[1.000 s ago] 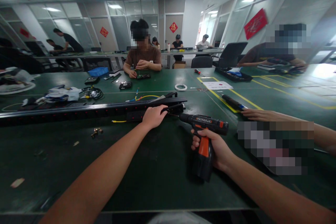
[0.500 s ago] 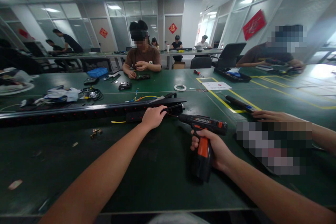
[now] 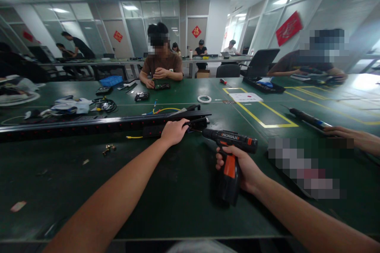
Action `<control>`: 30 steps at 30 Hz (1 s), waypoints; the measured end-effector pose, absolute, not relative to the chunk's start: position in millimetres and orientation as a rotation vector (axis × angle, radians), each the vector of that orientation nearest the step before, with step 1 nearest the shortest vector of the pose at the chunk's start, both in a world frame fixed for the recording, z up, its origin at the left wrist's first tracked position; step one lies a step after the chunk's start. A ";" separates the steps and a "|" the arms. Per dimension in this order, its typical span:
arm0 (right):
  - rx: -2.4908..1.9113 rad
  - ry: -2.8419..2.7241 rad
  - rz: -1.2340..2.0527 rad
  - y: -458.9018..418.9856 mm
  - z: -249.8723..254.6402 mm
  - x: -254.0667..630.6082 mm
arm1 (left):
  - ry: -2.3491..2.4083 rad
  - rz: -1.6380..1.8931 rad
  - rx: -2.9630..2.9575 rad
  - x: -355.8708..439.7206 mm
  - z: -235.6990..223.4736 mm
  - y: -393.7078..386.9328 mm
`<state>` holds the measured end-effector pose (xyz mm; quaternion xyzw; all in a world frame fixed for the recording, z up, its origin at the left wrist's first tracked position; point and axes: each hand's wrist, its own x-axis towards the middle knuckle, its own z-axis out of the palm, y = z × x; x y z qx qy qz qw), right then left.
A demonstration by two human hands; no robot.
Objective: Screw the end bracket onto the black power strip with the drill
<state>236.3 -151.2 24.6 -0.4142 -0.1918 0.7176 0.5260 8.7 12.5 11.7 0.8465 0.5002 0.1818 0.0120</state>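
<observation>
My right hand (image 3: 242,164) is wrapped round the grip of a black and orange cordless drill (image 3: 233,140), index finger at the trigger. The drill points left, its thin bit reaching the right end of a long black rail-like housing (image 3: 89,126) with small red spots. My left hand (image 3: 174,132) is closed on a black part at that same end, just left of the bit. Exactly where the bit touches is too small to make out. A yellow wire (image 3: 135,137) sticks out in front of the housing, and further coloured wires (image 3: 166,110) lie behind it.
Small brass-coloured screws (image 3: 109,149) lie left of my forearm. Beyond the housing are a white tape ring (image 3: 204,99), a cable coil (image 3: 103,104) and a blue bin (image 3: 111,81). At right, another person's hand (image 3: 350,134) holds a long dark tool (image 3: 308,118). A co-worker (image 3: 162,65) sits opposite.
The other person's hand at right has drawn back to the right with the long dark tool. My two hands and the drill stay practically where they were.
</observation>
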 end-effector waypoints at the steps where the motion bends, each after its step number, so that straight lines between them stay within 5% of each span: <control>1: -0.983 -0.466 1.714 -151.4 24.2 236.3 | 1.558 0.569 2.645 8.7 11.5 12.7; 30: -0.977 -0.490 1.710 -152.5 25.2 234.8 | 1.541 0.595 2.690 7.8 9.6 12.7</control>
